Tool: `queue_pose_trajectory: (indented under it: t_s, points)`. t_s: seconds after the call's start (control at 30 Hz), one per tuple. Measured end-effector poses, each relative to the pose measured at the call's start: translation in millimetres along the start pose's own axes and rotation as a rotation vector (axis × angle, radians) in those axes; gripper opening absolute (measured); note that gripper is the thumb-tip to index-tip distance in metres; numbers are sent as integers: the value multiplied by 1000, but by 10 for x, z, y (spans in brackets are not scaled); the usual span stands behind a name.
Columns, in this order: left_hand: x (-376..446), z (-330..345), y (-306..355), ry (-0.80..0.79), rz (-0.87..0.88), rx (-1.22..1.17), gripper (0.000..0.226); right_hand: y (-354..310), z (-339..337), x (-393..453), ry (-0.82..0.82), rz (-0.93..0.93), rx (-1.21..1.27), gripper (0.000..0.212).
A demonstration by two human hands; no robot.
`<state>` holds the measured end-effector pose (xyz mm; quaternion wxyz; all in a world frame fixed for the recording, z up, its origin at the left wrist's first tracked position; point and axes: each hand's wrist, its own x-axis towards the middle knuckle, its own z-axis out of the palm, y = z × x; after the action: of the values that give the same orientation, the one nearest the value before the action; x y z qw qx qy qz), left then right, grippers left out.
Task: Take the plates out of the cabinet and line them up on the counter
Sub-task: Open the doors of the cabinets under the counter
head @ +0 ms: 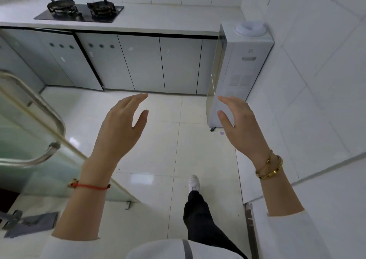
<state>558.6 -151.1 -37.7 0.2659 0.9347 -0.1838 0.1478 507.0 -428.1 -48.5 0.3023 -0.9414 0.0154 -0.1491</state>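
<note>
Approaching the cabinet [138, 64] under the counter [158, 23], the left hand [120, 127] and right hand [239, 127] hang relaxed, holding nothing. No plates show; presumably behind the closed doors. Best to stop close and open one door fully before reaching in.

A white kitchen counter [168, 18] runs across the far side of the room, against a tiled wall. On its left part lies a black two-burner gas stove [79, 10], with both dark pan supports side by side. Below the counter is a row of pale grey cabinet doors [142, 64], all closed. The floor [158, 149] is glossy white tile. A white water dispenser [237, 70] stands on it at the counter's right end, beside the wall. A white shoe [193, 183] is planted on the tiles nearer the camera.
</note>
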Motion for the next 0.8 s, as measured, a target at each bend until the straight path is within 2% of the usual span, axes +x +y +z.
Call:
queue_pose_trajectory:
  t_s: [0.4, 0.8]
  points:
    - [2223, 544, -417, 101, -95, 7, 39, 485, 228, 2630, -73, -105, -4, 42]
    - [3458, 896, -1239, 138, -228, 54, 39, 653, 939, 4431, -130, -181, 34, 41]
